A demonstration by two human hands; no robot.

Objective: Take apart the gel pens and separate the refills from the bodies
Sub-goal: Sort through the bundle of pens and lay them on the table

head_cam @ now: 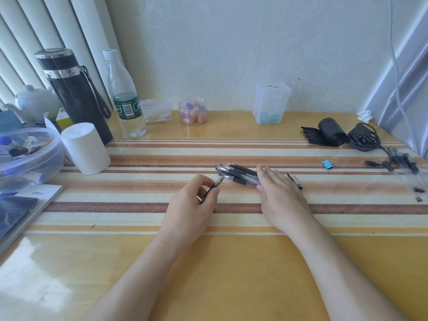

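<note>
Striped worktop (231, 262), both hands at centre. R hand (280, 193) lies flat, fingers straight, resting on the gel pens bundle (236, 173), which lies on the stripes. L hand (192, 205) pinches a black-grip tip section (212, 189), its point just beside the bundle's left end.

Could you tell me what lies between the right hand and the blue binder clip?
In the head view, a small clear-and-black pen part lies just beside the right hand; from there to the blue binder clip the table is bare.
</note>
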